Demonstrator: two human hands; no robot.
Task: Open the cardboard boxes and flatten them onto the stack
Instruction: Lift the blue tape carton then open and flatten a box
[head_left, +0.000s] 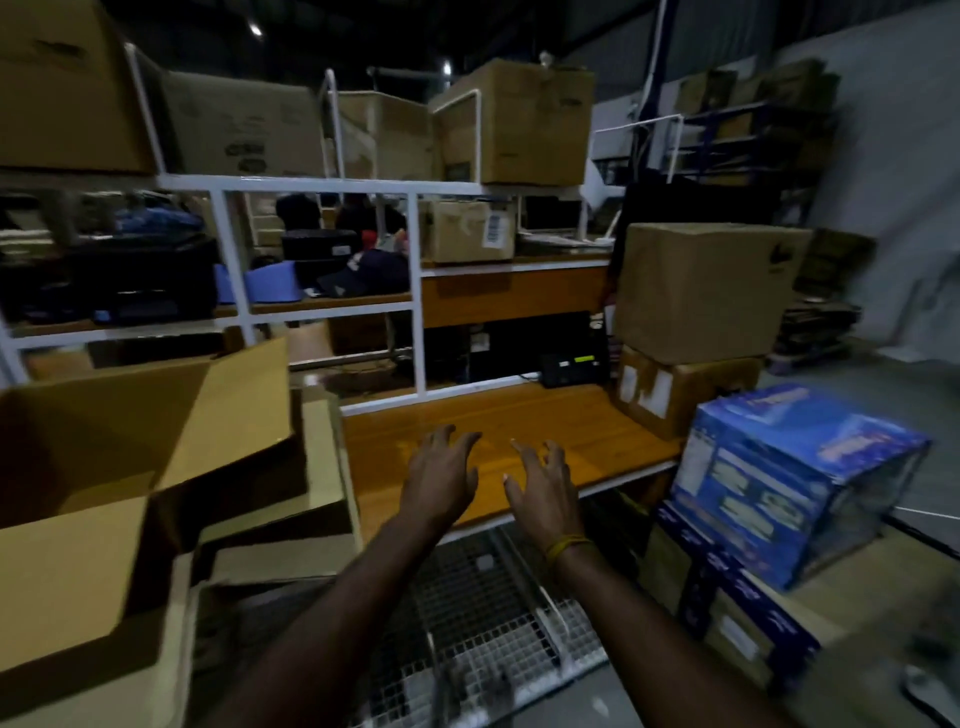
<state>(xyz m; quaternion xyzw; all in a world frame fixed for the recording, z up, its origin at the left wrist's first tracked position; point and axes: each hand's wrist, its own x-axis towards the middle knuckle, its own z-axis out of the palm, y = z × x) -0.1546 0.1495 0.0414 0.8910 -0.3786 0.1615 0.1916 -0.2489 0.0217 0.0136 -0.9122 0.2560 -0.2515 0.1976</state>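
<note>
My left hand (441, 475) and my right hand (543, 480) reach forward side by side over the orange wooden tabletop (587, 426), fingers spread and holding nothing. A yellow band circles my right wrist. To the left lies a heap of opened, partly flattened cardboard boxes (135, 457), flaps loose. At the table's right end a closed brown box (701, 291) stands on a second brown box (680, 389) with white labels. A blue printed box (789, 478) sits tilted at the right on other blue boxes (743, 618).
A white metal shelf frame (415, 291) stands behind the table with brown cartons (519, 119) on top and bags and caps inside. A wire-mesh cart (483, 623) sits below my arms. Grey floor opens at the far right.
</note>
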